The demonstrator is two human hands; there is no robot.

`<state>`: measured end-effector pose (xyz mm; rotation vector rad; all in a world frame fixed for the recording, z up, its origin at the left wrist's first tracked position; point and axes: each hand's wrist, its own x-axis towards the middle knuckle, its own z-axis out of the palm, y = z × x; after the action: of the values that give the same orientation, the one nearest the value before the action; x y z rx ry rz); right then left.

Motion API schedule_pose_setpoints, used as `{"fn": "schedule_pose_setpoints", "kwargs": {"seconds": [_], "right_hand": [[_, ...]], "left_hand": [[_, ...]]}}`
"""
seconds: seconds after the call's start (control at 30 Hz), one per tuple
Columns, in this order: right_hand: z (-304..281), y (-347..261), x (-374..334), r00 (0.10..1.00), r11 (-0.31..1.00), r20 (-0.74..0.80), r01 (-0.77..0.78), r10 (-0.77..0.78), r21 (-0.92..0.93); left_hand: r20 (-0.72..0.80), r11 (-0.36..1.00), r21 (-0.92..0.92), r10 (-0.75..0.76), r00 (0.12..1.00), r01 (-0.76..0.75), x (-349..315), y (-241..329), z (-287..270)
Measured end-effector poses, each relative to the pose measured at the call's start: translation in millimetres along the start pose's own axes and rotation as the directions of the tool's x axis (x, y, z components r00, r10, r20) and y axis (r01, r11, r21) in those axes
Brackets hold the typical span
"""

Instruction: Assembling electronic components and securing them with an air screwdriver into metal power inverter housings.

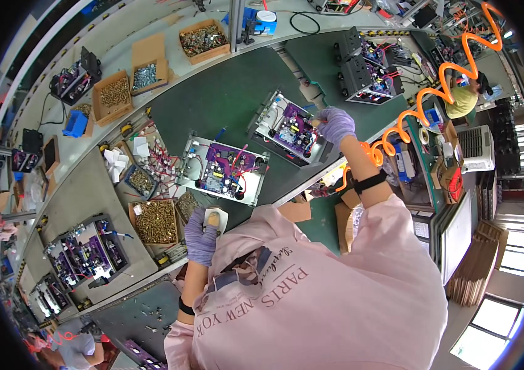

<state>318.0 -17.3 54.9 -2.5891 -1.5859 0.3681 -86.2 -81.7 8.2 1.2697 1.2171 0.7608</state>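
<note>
Wide fisheye, head-worn, facing down

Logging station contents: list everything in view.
Open chassis: two, silver with purple boards, green bench top
Black-housed units: two, black, upper right of bench top
Purple-board units: several, purple/grey, left
Brass-coloured parts: many, gold, left boxes
Blue bin: one, blue, upper left
Coiled hose: one, orange, right
Boxy appliance: one, white, far right
Co-workers: at least two, yellow and grey tops, right and lower left
Other small parts: too small to tell
Left hand: one, purple glove, at white piece
Right hand: one, purple glove, at farther chassis's right side
</note>
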Motion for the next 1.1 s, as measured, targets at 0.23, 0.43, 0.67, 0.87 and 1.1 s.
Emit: {"fn": "schedule_pose_setpoints", "kwargs": {"seconds": [0.23,0.43,0.67,0.87,1.1], "right_hand": [[21.4,-8.4,22.7,0.974,0.950,0.227,0.096,-0.027,-0.296],[37.7,0.7,13.9,0.992,0.935,0.074,0.117,-0.098,-0.336],[39.6,-2.6,17.1,0.990,0.932,0.103,0.127,-0.097,-0.340],[33.0,-9.6,34.4,0.958,0.909,0.286,0.141,-0.025,-0.393],[43.6,-16.7,51.9,0.910,0.788,0.414,0.266,-0.015,-0.555]], "left_hand": [[-0.054,1.000,-0.027,-0.006,0.999,0.004,-4.9,-7.6,4.8],[-0.096,0.995,-0.095,-0.045,0.994,0.036,-2.2,-9.1,-1.5],[-0.096,0.999,-0.021,-0.038,0.995,0.036,2.0,-8.7,-4.6],[-0.092,0.997,-0.071,-0.026,0.995,0.019,5.8,-13.2,-2.2],[-0.086,0.982,-0.169,-0.095,0.992,0.080,10.0,-5.5,-3.5]]}}
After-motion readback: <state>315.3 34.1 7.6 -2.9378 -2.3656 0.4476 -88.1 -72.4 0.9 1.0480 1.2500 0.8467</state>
